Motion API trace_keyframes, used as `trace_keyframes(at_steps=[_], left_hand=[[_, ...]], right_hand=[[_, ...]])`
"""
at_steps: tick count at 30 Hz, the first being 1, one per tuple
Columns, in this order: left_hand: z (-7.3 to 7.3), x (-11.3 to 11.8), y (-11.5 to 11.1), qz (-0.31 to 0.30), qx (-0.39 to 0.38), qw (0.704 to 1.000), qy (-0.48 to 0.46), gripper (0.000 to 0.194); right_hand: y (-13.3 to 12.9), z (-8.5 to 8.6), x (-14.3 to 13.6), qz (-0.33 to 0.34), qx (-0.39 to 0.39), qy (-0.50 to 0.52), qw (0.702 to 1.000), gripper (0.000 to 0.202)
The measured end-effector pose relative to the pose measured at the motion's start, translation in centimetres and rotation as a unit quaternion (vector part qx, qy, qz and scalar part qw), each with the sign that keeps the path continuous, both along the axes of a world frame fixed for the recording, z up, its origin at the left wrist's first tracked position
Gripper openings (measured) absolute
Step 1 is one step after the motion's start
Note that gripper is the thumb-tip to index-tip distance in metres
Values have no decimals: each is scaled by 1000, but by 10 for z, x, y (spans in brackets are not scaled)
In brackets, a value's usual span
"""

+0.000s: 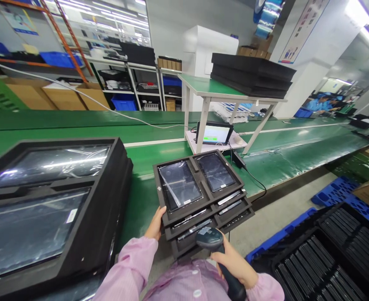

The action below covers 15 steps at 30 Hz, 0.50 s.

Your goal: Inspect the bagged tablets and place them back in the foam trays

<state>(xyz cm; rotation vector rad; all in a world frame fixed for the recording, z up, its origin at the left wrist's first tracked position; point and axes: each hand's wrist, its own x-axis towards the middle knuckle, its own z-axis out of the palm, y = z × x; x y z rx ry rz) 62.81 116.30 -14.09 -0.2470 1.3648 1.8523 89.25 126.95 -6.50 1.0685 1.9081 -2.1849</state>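
Observation:
My right hand point(236, 263) is wrapped round the handle of a dark handheld scanner point(209, 239), whose head is just in front of the near edge of a stack of black foam trays point(207, 196). Two tablets lie in the top tray, a left one point(179, 184) and a right one point(215, 171), each with a small white label. Edges of more tablets show in the trays below. My left hand point(155, 224) touches the left side of the stack, fingers partly hidden behind it, so its grip is unclear.
A larger stack of black trays point(109, 209) with screens stands at left. Behind, a small green-topped stand point(199, 85) carries black foam, with a lit display point(216, 133) beneath. A cable hangs over the green bench edge. Black crates point(309, 263) sit at lower right.

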Motion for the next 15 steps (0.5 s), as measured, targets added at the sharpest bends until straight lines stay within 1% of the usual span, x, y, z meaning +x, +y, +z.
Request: trace_keyframes(at_steps=[2,6,9,11,15], left_hand=[[10,1,4,9,1,1000,-10,24],[37,2,11,10,-11,999,-42,21],[54,1,15,-4,-15,998,-56,23],[61,0,16,-11,-19,998,-60,24],[67,0,18,-11,-37,998,-55,23]], right_hand=[[4,-3,13,5,6,0,1000,85],[5,-11,35,6,41,-16,999,81],[-2,-15,38,1,17,1,1000,81],[-7,-16,35,-2,7,0,1000,83],[-12,-22,31,-20,34,-34,999,83]])
